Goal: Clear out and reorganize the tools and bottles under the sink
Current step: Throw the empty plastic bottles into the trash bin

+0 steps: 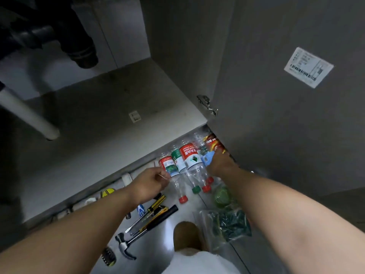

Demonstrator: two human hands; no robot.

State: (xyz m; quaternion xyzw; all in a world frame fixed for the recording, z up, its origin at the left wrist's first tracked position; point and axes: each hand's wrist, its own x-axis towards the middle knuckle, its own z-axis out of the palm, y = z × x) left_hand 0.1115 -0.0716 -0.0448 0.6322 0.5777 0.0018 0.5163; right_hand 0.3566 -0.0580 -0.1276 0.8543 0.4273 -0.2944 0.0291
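Several clear plastic bottles lie side by side on the floor in front of the open sink cabinet, caps toward me. My left hand (152,184) has its fingers curled at the shoulder of the leftmost bottle (167,167), which has a red and green label. My right hand (219,165) reaches over the right end of the row and closes on a blue-labelled bottle (207,158); its fingertips are hidden. Between the hands lie a green-labelled bottle (176,159) and a big red-labelled bottle (189,155). A hammer (126,244), screwdrivers and a yellow utility knife (156,212) lie on the floor below my left forearm.
The cabinet floor (98,115) is bare, with a black drain pipe (79,46) above and a white pipe (29,113) at the left. The open door (276,115) with a sticker stands on the right. Green bags (227,220) lie by my knee. A tape measure (107,191) sits at the cabinet's edge.
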